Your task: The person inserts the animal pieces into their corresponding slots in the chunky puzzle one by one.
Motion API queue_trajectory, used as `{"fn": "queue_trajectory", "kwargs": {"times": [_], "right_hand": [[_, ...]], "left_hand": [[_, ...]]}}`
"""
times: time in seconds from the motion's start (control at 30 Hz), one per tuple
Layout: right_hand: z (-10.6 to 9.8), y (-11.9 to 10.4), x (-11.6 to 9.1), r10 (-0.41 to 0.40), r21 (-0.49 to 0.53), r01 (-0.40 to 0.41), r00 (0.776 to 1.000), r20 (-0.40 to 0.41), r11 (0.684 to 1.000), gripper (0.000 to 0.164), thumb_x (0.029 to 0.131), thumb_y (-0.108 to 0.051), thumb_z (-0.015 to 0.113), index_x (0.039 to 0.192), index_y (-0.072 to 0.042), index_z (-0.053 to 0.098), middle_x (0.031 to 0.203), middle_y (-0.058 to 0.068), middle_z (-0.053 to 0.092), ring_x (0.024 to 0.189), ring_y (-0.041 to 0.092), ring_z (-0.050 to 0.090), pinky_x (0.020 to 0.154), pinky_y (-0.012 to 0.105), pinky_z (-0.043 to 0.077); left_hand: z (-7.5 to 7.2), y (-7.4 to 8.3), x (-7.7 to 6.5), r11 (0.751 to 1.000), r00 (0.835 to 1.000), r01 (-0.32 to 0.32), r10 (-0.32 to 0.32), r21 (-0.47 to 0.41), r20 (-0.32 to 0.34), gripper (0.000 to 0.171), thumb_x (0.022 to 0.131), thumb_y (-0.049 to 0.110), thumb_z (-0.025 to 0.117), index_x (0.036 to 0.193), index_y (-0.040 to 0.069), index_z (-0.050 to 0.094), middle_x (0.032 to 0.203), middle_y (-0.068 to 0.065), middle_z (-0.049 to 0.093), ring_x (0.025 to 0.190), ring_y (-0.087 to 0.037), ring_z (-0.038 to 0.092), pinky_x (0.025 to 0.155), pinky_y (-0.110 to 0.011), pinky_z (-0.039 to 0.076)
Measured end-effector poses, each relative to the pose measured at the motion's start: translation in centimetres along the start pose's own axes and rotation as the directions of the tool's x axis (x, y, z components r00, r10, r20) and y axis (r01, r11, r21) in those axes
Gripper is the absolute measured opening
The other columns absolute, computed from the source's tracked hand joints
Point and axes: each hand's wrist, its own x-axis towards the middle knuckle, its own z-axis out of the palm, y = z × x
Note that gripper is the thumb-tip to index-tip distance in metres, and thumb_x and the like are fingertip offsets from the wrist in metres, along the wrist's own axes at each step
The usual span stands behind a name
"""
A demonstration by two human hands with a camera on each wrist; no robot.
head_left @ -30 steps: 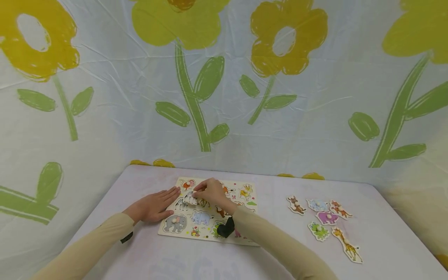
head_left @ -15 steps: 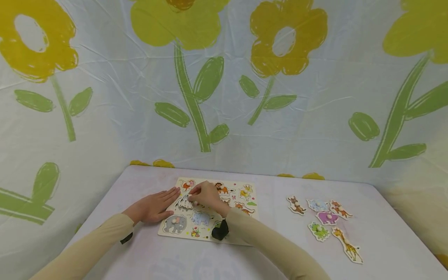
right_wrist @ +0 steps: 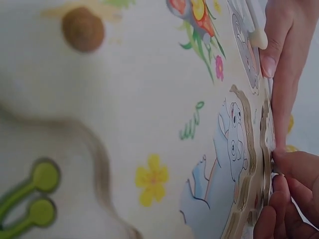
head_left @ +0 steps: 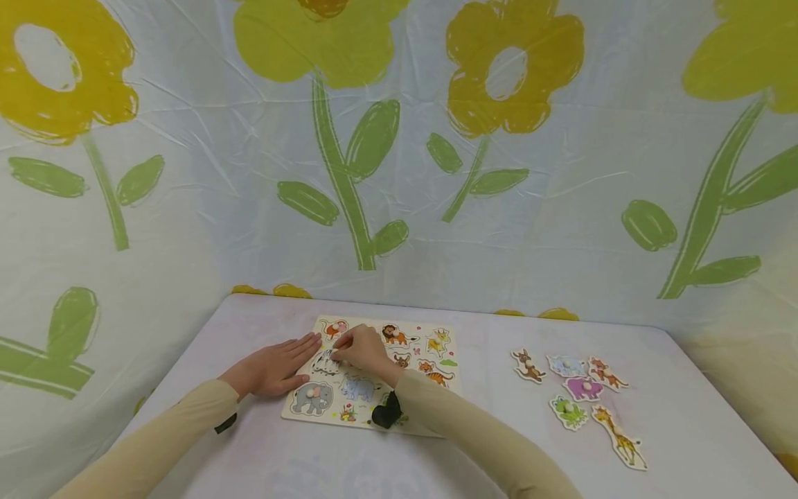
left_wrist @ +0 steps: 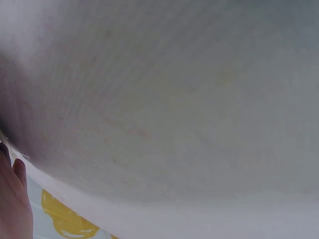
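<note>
In the head view a wooden animal puzzle board (head_left: 399, 428) lies on the table. My right hand (head_left: 366, 350) pinches the zebra puzzle piece (head_left: 323, 363) over the board's left part; the fingers hide its knob. Whether the piece sits fully in its recess I cannot tell. My left hand (head_left: 271, 365) rests with straight fingers on the board's left edge. Below the zebra is the grey elephant piece (head_left: 312, 398) with its knob. The right wrist view has my right fingertips (right_wrist: 284, 199) low at the board's surface, near the pale blue printed animal (right_wrist: 214, 174).
Loose pieces lie on the table at the right: a kangaroo (head_left: 528, 365), a pale blue animal (head_left: 565, 365), a purple hippo (head_left: 582, 389), a reddish-brown animal (head_left: 606, 373), a frog (head_left: 568, 412) and a giraffe (head_left: 619, 436). A flowered cloth (head_left: 399, 173) hangs behind the table.
My right hand has moved left and slightly down with the zebra piece, which now lies over the printed zebra shape. The left hand has stayed in place.
</note>
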Motion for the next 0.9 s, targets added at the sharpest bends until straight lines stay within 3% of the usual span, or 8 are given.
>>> {"fn": "queue_trajectory", "kwargs": {"times": [0.27,0.47,0.9], "right_hand": [[0.19,-0.5,0.11,-0.011,-0.05,0.011,1.0,0.003,0.999,0.012,0.08,-0.019,0.079,0.087,-0.01,0.077,0.079,0.001,0.073,0.064,0.004,0.058,0.061,0.019,0.048],[0.51,-0.92,0.24,-0.022,-0.063,0.023,1.0,0.013,0.998,0.013,0.079,-0.021,0.08,0.087,-0.011,0.077,0.078,0.0,0.073,0.063,0.004,0.059,0.059,0.018,0.048],[0.54,-0.86,-0.09,-0.002,-0.073,0.004,1.0,0.024,0.997,0.012,0.079,-0.019,0.08,0.086,-0.009,0.077,0.077,0.0,0.073,0.061,0.004,0.058,0.058,0.018,0.047]], "left_hand": [[0.03,-0.23,0.03,1.0,0.999,-0.02,0.02,0.003,-0.028,0.069,0.102,0.046,0.034,0.151,0.0,0.024,0.159,-0.015,0.023,0.146,-0.032,0.025,0.115,-0.047,0.032],[0.18,-0.34,-0.23,0.999,0.998,-0.032,0.031,-0.011,-0.054,0.067,0.101,0.042,0.039,0.15,-0.003,0.026,0.157,-0.018,0.026,0.145,-0.035,0.028,0.113,-0.048,0.034],[-0.13,0.19,-0.13,1.0,1.0,-0.008,0.007,-0.016,-0.017,0.068,0.102,0.045,0.035,0.15,-0.001,0.025,0.159,-0.016,0.023,0.146,-0.033,0.025,0.115,-0.047,0.031]]}}
